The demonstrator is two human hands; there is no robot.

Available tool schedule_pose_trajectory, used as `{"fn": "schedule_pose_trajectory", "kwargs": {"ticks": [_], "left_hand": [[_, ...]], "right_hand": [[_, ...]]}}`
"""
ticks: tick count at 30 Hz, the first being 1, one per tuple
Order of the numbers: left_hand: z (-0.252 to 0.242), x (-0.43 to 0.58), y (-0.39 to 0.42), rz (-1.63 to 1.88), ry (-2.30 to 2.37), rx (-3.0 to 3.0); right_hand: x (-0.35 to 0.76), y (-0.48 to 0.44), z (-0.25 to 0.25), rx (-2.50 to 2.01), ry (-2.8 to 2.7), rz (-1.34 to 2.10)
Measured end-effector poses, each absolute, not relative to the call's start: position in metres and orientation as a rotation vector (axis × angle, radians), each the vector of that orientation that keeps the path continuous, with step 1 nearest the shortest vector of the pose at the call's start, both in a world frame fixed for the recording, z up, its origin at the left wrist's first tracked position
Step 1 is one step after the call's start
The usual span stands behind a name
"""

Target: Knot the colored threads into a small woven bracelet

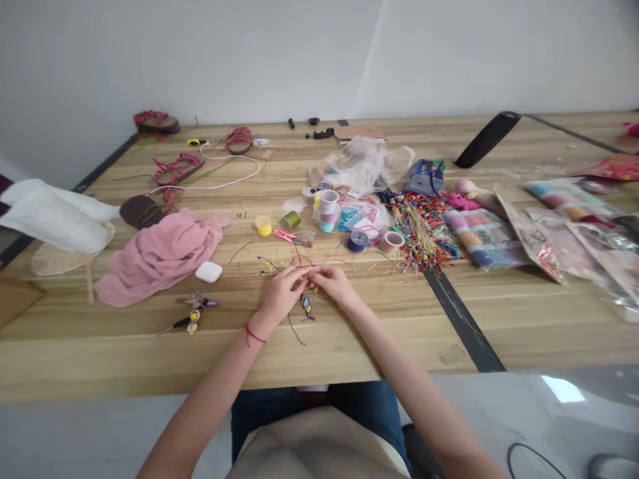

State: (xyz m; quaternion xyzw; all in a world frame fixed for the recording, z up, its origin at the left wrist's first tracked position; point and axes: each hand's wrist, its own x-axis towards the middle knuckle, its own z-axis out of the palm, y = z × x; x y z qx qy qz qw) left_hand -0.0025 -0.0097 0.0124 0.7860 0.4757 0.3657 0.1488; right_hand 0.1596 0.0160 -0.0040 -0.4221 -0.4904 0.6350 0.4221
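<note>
My left hand (282, 293) and my right hand (332, 283) meet above the near middle of the wooden table (100, 319), their fingertips pinched together on thin coloured threads (302, 265). A small beaded woven strip (306, 307) hangs just below the hands, joined to dark cords. Loose strands of several colours lie scattered around and ahead of my fingers. The smallest detail between my fingertips is hidden by the fingers. A red string bracelet (255, 334) circles my left wrist.
To the left lie a crumpled pink cloth (160, 259), a white earbud case (208, 271) and small scissors (192, 311). Thread spools (328, 210) and a multicoloured thread bundle (422, 229) stand ahead. Plastic bags (564, 233) cover the right side. The table's near edge runs below my forearms.
</note>
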Motion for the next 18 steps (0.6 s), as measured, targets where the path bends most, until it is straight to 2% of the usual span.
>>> {"fn": "schedule_pose_trajectory", "kwargs": {"ticks": [18], "left_hand": [[0.017,-0.003,-0.009,1.036,1.342,2.214]], "right_hand": [[0.164,0.014,0.007,-1.02,-1.151,1.659]]}}
